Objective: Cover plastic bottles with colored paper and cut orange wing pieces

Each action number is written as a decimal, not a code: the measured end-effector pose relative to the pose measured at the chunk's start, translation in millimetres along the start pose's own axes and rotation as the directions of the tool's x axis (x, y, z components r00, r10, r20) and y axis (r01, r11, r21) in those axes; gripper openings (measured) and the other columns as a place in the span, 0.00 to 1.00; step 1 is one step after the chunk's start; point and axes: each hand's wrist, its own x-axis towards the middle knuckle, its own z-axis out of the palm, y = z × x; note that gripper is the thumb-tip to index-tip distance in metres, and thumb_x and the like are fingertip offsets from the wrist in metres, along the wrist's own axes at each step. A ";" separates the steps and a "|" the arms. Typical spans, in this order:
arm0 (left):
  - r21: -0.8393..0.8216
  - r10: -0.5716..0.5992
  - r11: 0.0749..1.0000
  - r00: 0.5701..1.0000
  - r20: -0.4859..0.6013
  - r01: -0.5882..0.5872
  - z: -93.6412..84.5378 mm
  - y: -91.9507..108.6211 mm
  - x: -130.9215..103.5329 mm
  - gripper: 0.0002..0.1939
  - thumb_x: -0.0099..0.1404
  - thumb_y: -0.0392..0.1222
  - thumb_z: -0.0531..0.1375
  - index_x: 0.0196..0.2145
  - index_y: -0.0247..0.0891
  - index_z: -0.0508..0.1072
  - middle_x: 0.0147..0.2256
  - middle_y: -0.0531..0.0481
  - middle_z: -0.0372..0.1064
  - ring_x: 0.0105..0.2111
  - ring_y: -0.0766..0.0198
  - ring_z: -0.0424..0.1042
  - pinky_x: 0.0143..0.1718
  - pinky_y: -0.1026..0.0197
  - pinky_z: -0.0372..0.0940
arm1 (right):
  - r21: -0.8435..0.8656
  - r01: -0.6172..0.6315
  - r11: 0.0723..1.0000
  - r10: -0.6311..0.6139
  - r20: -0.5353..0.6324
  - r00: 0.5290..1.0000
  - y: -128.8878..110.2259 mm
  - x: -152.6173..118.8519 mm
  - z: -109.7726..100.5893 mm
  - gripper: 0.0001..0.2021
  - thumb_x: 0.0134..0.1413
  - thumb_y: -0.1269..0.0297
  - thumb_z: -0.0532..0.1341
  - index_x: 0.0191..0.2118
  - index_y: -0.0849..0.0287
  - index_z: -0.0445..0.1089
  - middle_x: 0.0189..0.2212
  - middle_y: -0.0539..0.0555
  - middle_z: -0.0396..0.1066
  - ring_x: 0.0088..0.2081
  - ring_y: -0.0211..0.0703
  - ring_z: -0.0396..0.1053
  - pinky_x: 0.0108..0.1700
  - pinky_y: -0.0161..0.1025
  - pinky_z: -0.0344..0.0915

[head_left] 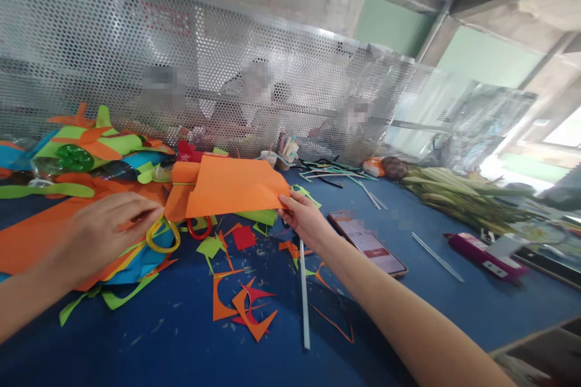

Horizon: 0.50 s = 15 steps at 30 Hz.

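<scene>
My right hand (297, 213) pinches the right corner of an orange sheet (238, 186), which is lifted above the blue table (181, 338). My left hand (115, 230) is at the left, blurred, its fingers bent together near yellow ring handles (163, 237); whether it holds anything is unclear. A rolled orange piece (184, 174) sits at the sheet's left edge. Red ring handles (200, 227) show just below the sheet. Orange, green and red paper scraps (224, 296) lie in front of it, beside a pale glue stick (304, 296).
Plastic bottles with coloured paper (86, 145) pile up at the left. A phone (367, 242), a purple glue gun (485, 255) and dried leaves (449, 196) are at the right. Behind the table stands a perforated metal screen (290, 60), with people beyond it.
</scene>
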 end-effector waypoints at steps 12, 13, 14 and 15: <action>-0.773 -0.666 -0.142 0.519 0.536 0.618 23.1 64.7 23.9 0.39 0.62 0.47 0.69 0.66 0.52 0.58 0.49 0.46 0.77 0.40 0.60 0.81 0.39 0.64 0.76 | -0.346 0.225 0.911 -0.160 0.206 0.965 7.9 -17.4 13.2 0.34 0.50 0.65 0.66 0.63 0.53 0.56 0.21 0.39 0.70 0.22 0.36 0.71 0.26 0.32 0.72; -0.786 -0.670 -0.196 0.506 0.544 0.586 22.2 66.1 25.3 0.36 0.63 0.47 0.68 0.65 0.51 0.60 0.53 0.45 0.75 0.38 0.61 0.81 0.38 0.64 0.76 | -0.377 0.258 0.890 -0.182 0.227 0.957 8.1 -17.5 12.3 0.35 0.51 0.65 0.64 0.65 0.52 0.54 0.22 0.39 0.69 0.23 0.37 0.70 0.26 0.33 0.71; -0.793 -0.682 -0.227 0.489 0.544 0.565 22.2 66.7 26.0 0.33 0.64 0.46 0.68 0.63 0.49 0.63 0.56 0.44 0.73 0.37 0.62 0.81 0.36 0.65 0.76 | -0.414 0.279 0.866 -0.189 0.246 0.951 8.2 -17.6 11.6 0.34 0.51 0.66 0.63 0.64 0.52 0.56 0.23 0.40 0.69 0.23 0.37 0.70 0.27 0.34 0.71; -0.799 -0.699 -0.241 0.472 0.537 0.552 22.6 66.6 26.1 0.30 0.64 0.46 0.67 0.62 0.48 0.65 0.58 0.44 0.71 0.36 0.63 0.80 0.35 0.65 0.76 | -0.458 0.289 0.841 -0.183 0.261 0.948 8.3 -17.7 11.1 0.32 0.50 0.68 0.62 0.62 0.52 0.60 0.26 0.42 0.70 0.24 0.37 0.70 0.27 0.35 0.72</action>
